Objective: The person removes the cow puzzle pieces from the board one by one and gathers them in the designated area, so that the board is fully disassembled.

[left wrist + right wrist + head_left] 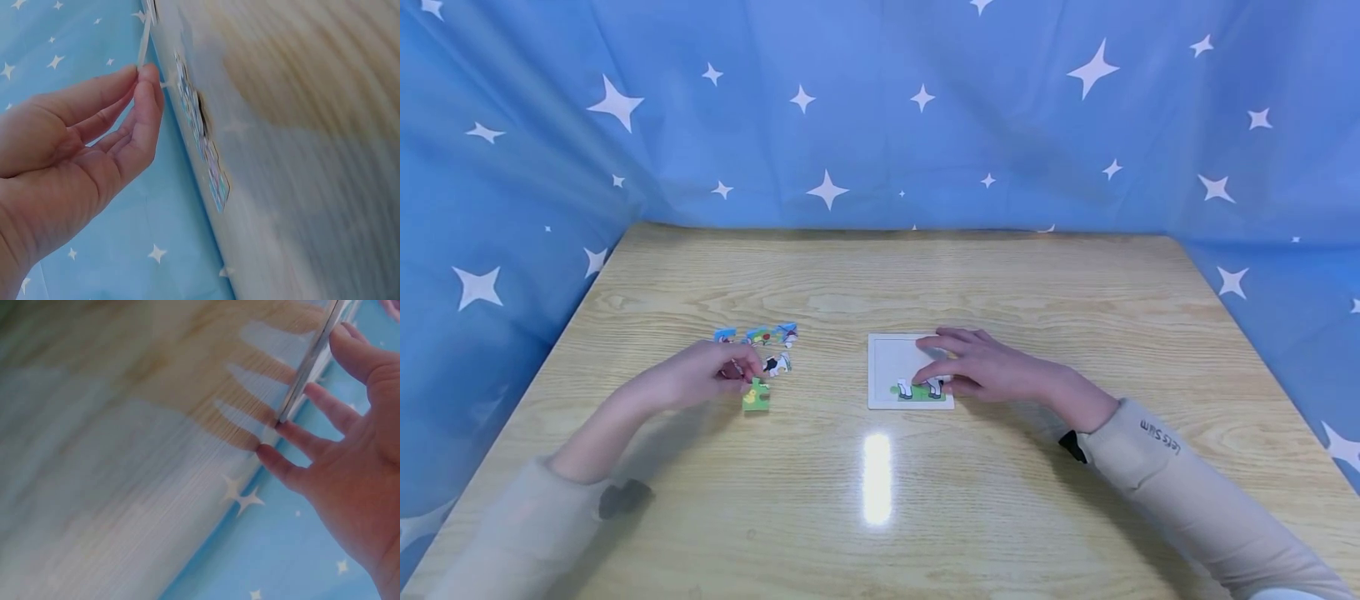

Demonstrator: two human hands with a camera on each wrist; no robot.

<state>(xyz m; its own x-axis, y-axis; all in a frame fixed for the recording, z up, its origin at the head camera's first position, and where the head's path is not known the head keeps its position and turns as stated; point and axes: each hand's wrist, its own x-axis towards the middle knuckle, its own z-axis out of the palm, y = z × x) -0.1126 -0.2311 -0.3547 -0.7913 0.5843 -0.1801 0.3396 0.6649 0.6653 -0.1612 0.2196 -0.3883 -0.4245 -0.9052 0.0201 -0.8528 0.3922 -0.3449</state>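
My left hand (715, 371) pinches a green jigsaw piece (756, 400) with a yellow figure on it, between thumb and fingertips. From the left wrist view that piece (144, 42) shows nearly edge-on, raised at the fingertips. My right hand (985, 365) lies over the right side of a white puzzle tray (872, 375), its fingers spread and touching it. Along the tray's bottom edge lie joined green pieces (917, 393) with white legs and dark hooves, partly hidden by the fingers. The right wrist view shows the tray (306, 365) edge-on beside the fingertips.
Beyond my left hand several loose jigsaw pieces lie on the wooden table (1000, 500): a black-and-white piece (778, 364) and a row of blue ones, among them a blue piece (787, 332). A blue star-patterned curtain (880, 108) stands behind the table.
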